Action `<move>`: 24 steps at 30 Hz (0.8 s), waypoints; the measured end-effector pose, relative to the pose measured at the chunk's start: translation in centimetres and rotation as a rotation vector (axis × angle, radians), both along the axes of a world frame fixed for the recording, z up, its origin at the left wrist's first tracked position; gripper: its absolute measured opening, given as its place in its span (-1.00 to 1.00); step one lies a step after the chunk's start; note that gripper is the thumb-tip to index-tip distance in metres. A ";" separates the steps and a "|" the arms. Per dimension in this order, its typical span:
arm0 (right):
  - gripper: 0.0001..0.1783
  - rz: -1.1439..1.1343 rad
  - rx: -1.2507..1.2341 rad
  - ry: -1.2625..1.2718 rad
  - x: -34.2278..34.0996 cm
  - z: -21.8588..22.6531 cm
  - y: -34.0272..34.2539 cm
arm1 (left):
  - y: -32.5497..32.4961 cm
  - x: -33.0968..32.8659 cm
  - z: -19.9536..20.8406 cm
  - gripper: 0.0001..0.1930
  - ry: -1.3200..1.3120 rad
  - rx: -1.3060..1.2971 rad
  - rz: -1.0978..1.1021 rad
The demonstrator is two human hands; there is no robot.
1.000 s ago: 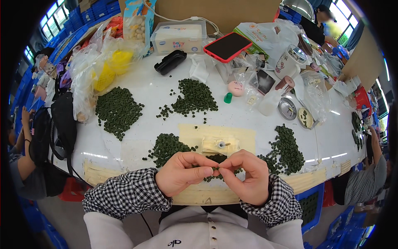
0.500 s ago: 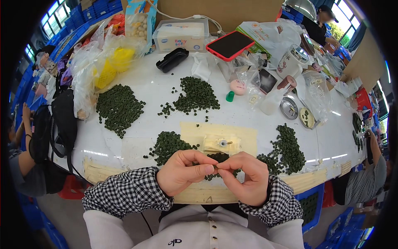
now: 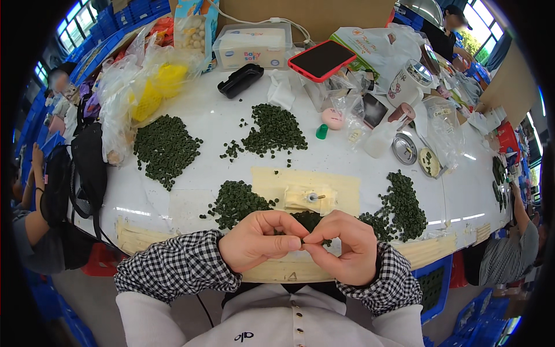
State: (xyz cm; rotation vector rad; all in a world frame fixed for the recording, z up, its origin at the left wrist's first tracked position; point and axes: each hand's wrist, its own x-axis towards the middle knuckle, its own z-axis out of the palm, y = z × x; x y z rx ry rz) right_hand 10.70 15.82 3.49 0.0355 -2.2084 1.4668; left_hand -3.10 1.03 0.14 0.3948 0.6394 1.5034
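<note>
My left hand (image 3: pixel 259 237) and my right hand (image 3: pixel 346 246) meet fingertip to fingertip above the near table edge. Both are closed in a pinch around a tiny dark green piece, mostly hidden by the fingers. Just behind the fingertips lies a small dark green heap (image 3: pixel 307 220), partly covered by my hands. A tape-covered block (image 3: pixel 298 198) with a short metal pin (image 3: pixel 316 197) stands beyond them on a yellowish sheet (image 3: pixel 269 180). Heaps of small dark green round pieces lie beside my left hand (image 3: pixel 234 202) and beside my right hand (image 3: pixel 400 208).
Two more green heaps (image 3: pixel 166 150) (image 3: pixel 274 130) lie farther back. Behind them are a black case (image 3: pixel 240 81), a clear plastic box (image 3: pixel 252 46), a red-framed phone (image 3: pixel 321 60) and a patterned mug (image 3: pixel 408 82). Plastic bags (image 3: pixel 130 87) crowd the left; open tins (image 3: pixel 403 149) sit right. Other people work at both sides.
My fingertips have drawn closer around the small piece, which shows less than before. The right hand has shifted very slightly; the heaps and block look the same.
</note>
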 end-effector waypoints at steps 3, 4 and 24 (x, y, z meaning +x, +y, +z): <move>-0.79 -0.030 0.056 0.013 0.0 0.2 -0.1 | 0.0 -0.1 0.1 -0.85 0.056 -0.025 -0.009; -0.78 -0.037 0.081 0.018 0.0 0.3 0.0 | 0.0 -0.2 0.1 -0.85 0.073 -0.030 -0.017; -0.75 -0.132 0.390 0.206 -0.6 -0.4 -0.2 | -0.4 -0.4 1.4 -0.91 0.601 -0.062 0.129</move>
